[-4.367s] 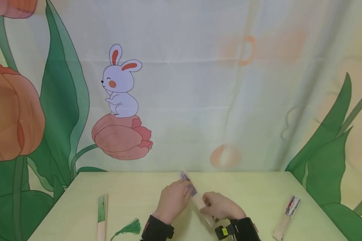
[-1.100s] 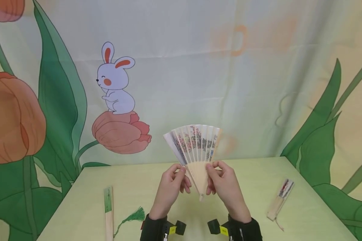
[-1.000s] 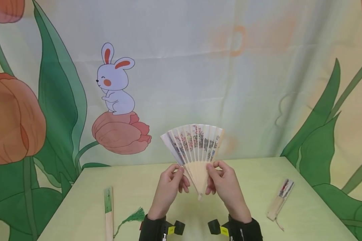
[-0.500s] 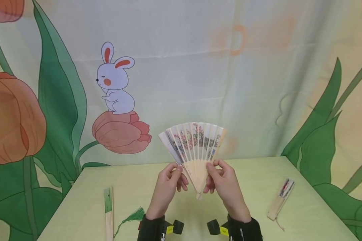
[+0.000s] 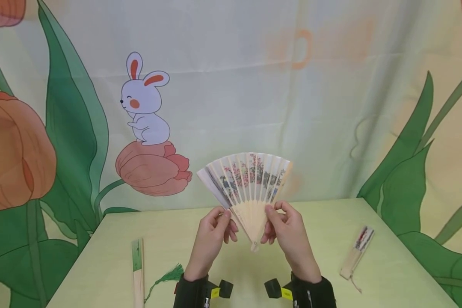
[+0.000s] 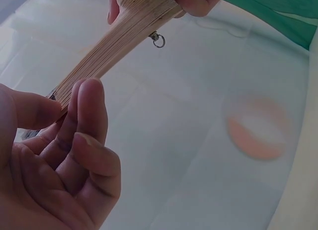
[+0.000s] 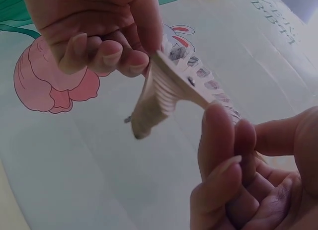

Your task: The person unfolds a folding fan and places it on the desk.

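Observation:
A folding fan [image 5: 252, 209] with pale ribs and a flower-printed leaf is spread in a wide arc above the table, its pivot end pointing down. My left hand [image 5: 211, 241] pinches its left outer rib between thumb and forefinger. On the other side, my right hand [image 5: 288, 233] pinches the right outer rib the same way. In the left wrist view the stacked ribs [image 6: 119, 38] run between both hands, and a small metal ring [image 6: 158, 40] hangs at the pivot. From the right wrist, the ribs [image 7: 161, 91] show partly spread, seen from the pivot end.
On the left of the table [image 5: 315, 256] lies a folded green-and-wood fan [image 5: 137, 269], with a green tassel [image 5: 172, 273] beside it. A folded printed fan [image 5: 357, 252] with a thin cord lies at the right. A cloth backdrop [image 5: 231, 98] stands behind the table.
At first the fan was folded, slanting between both hands low over the table. It has since been raised and opened; over the last second its arc has widened slightly as the left edge moved left.

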Demonstrator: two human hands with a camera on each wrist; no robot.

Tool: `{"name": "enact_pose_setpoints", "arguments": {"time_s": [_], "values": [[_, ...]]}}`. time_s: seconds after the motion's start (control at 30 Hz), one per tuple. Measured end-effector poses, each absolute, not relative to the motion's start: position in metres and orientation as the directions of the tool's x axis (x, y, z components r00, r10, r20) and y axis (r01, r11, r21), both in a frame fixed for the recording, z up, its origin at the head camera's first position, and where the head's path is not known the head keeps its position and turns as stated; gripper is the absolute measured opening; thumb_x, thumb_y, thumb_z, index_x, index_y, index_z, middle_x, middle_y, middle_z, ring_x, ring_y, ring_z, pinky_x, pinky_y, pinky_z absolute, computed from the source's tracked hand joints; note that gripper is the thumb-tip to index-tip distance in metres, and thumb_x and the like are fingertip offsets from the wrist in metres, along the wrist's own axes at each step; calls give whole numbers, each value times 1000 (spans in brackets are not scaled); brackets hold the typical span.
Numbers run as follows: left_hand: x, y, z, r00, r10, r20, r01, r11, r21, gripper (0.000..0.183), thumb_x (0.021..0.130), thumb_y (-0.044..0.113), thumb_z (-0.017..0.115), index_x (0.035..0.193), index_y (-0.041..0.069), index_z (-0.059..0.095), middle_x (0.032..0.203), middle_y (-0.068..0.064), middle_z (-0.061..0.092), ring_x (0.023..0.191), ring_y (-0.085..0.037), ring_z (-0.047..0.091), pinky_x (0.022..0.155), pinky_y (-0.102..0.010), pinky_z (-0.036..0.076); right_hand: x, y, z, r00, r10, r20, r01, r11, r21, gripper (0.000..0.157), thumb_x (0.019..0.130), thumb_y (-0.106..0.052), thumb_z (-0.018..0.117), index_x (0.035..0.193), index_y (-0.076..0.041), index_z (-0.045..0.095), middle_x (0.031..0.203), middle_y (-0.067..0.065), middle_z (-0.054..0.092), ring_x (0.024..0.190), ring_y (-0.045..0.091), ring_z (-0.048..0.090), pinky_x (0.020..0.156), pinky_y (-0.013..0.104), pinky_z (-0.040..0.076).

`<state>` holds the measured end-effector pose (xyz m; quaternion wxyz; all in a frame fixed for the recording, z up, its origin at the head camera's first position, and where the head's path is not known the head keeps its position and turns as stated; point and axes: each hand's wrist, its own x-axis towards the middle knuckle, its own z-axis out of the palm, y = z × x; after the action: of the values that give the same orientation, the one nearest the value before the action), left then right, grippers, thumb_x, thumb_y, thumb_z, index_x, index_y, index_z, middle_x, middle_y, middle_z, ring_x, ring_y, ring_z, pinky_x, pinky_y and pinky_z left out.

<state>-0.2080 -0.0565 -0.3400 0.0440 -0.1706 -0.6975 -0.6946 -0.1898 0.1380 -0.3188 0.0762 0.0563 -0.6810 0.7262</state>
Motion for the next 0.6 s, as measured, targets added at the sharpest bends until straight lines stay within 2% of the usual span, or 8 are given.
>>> {"name": "enact_pose_setpoints", "arguments": {"time_s": [0.37,0.6], "values": [[-206,-53,-337,-921,178,346,351,-5,936,22,104,22,51,102,3,61,78,-14,62,60,-24,61,54,-23,45,-186,143,-317,-972,99,214,-220,-54,-974,21,100,-20,58,98,-1,49,60,15,53,47,28,59,47,25,45],[-202,-59,-333,-926,151,345,352,19,936,22,103,22,52,98,2,61,77,-12,62,61,-25,62,54,-24,45,-186,142,-316,-971,93,221,-228,-74,-971,21,100,-20,58,99,-1,50,62,15,54,48,28,60,47,25,45]]}}
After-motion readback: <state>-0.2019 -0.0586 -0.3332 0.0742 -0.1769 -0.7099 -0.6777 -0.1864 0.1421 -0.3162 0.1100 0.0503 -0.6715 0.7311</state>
